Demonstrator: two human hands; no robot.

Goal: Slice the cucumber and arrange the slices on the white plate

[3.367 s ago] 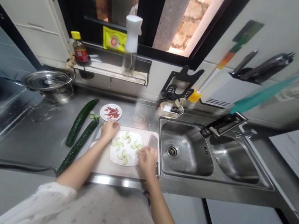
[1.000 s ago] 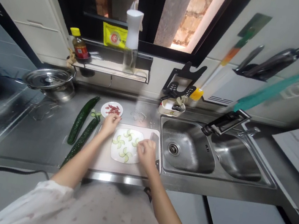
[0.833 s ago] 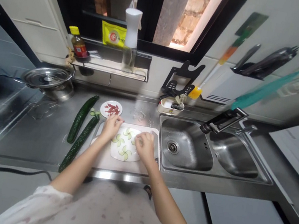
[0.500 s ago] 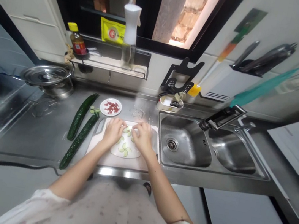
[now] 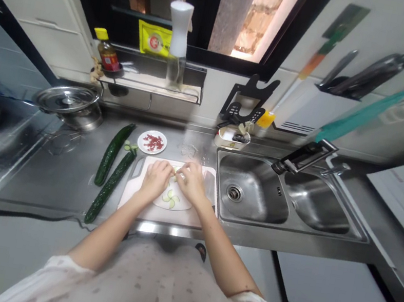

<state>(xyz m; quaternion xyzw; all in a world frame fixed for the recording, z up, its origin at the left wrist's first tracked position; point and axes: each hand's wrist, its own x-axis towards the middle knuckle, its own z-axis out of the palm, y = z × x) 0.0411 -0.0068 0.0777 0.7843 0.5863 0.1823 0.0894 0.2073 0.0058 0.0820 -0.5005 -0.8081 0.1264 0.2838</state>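
Note:
A white plate (image 5: 180,205) with cucumber slices (image 5: 170,198) lies on a white cutting board (image 5: 130,194) at the counter's front edge. My left hand (image 5: 156,179) and my right hand (image 5: 190,182) are both over the plate's far half, fingertips curled and nearly touching each other. They cover most of the slices. What the fingers pinch is hidden. A small dish of chopped red bits (image 5: 152,142) sits just beyond the board.
Two whole cucumbers (image 5: 111,152) (image 5: 111,185) lie left of the board, with a few cut pieces (image 5: 130,147) by them. A steel double sink (image 5: 252,196) with a tap (image 5: 304,156) is on the right. A lidded pot (image 5: 67,104) stands far left, and a wall shelf with bottles (image 5: 178,37) behind.
Both hands moved inward from the plate's left and right edges and now meet over its far half, hiding most of the slices.

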